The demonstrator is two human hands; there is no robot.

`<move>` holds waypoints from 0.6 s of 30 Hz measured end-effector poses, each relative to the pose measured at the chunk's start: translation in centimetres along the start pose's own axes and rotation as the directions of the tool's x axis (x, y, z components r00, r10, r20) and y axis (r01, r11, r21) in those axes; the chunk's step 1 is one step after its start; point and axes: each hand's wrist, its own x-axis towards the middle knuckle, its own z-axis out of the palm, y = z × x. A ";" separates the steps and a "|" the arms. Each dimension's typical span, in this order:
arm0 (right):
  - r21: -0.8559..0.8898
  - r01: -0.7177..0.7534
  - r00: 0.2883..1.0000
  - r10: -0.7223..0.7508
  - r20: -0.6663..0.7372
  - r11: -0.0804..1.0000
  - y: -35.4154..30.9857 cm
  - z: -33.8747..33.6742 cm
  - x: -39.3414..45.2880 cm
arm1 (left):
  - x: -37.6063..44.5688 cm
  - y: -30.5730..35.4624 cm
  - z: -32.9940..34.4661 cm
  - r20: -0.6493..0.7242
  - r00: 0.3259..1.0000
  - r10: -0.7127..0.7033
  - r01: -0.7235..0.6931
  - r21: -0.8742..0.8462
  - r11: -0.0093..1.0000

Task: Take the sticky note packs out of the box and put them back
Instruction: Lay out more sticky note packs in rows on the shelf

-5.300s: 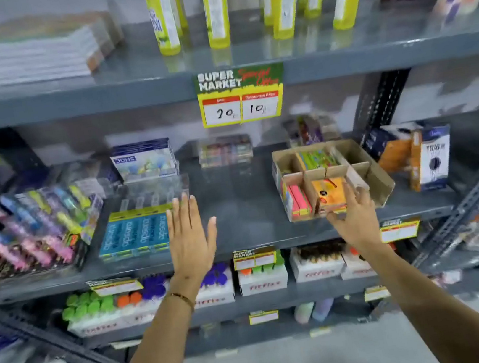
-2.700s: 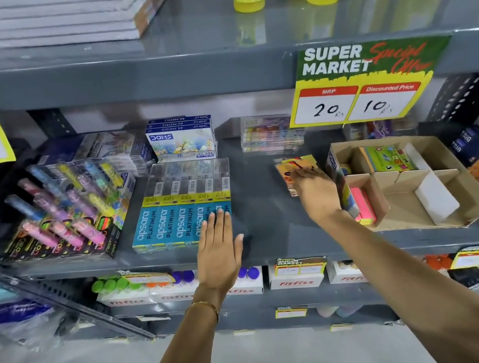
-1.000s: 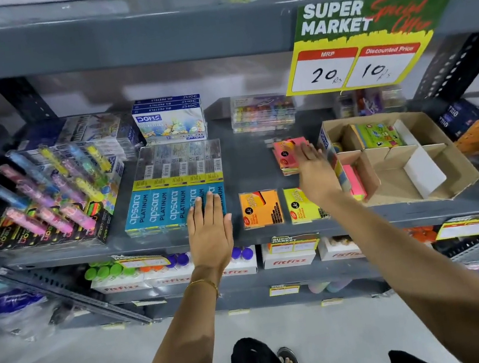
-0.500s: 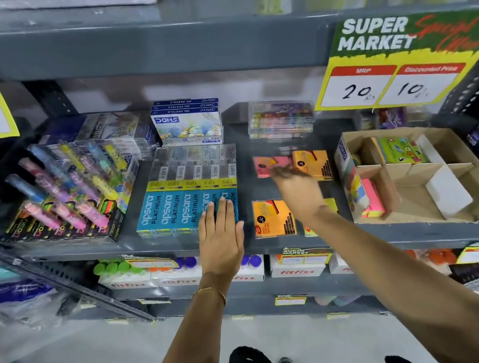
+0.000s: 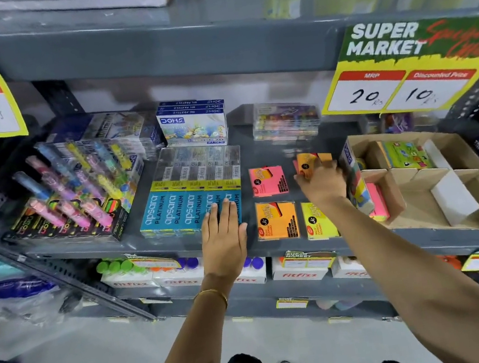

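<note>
A brown cardboard box (image 5: 475, 164) with dividers stands on the grey shelf at the right; a pink sticky note pack (image 5: 378, 202) and a green pack (image 5: 405, 155) stay inside. On the shelf left of it lie a pink pack (image 5: 268, 180), an orange pack (image 5: 276, 220) and a yellow pack (image 5: 317, 221). My right hand (image 5: 322, 183) grips another orange pack (image 5: 308, 164) just left of the box, low over the shelf. My left hand (image 5: 224, 236) rests flat and empty on the shelf edge, over the blue pencil boxes.
Blue apsara pencil boxes (image 5: 189, 210) lie left of the packs, a highlighter display (image 5: 79, 199) further left. Pastel boxes (image 5: 192, 124) and a clear case (image 5: 285, 121) stand at the back. A price sign (image 5: 402, 70) hangs from the upper shelf.
My right hand has moved right from the shelf's middle and closed on the back orange pack beside the box. The left hand stays put.
</note>
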 end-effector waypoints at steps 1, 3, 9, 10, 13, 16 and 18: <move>0.029 0.016 0.999 -0.015 -0.037 0.999 -0.1 -0.3 -0.3 | 0.0 0.0 -0.1 -0.002 1.000 0.000 0.000 0.000 1.000; 0.106 0.041 0.992 -0.028 -0.123 0.993 -0.4 -1.1 -1.4 | 0.0 0.1 -0.2 -0.001 1.000 -0.005 0.005 -0.007 1.000; 0.228 0.227 0.969 -0.197 -0.148 0.947 -2.1 0.6 -10.6 | 0.2 0.1 -0.2 0.023 0.999 -0.027 0.026 0.023 0.999; 0.205 0.240 0.968 -0.218 -0.124 0.949 -2.4 1.3 -11.8 | 0.1 0.0 -0.2 0.022 0.999 -0.025 0.024 0.026 0.999; 0.147 0.233 0.973 -0.228 -0.047 0.961 -2.8 3.1 -13.6 | 0.2 0.1 -0.2 0.013 1.000 -0.023 0.022 0.036 0.999; 0.100 0.221 0.975 -0.217 -0.051 0.970 -3.0 3.9 -14.0 | 0.2 0.2 -0.3 0.019 1.000 -0.019 0.018 0.043 0.999; 0.046 0.225 0.969 -0.219 -0.115 0.973 -3.1 3.8 -14.0 | 0.2 0.1 -0.3 0.026 1.000 -0.018 0.017 0.038 0.999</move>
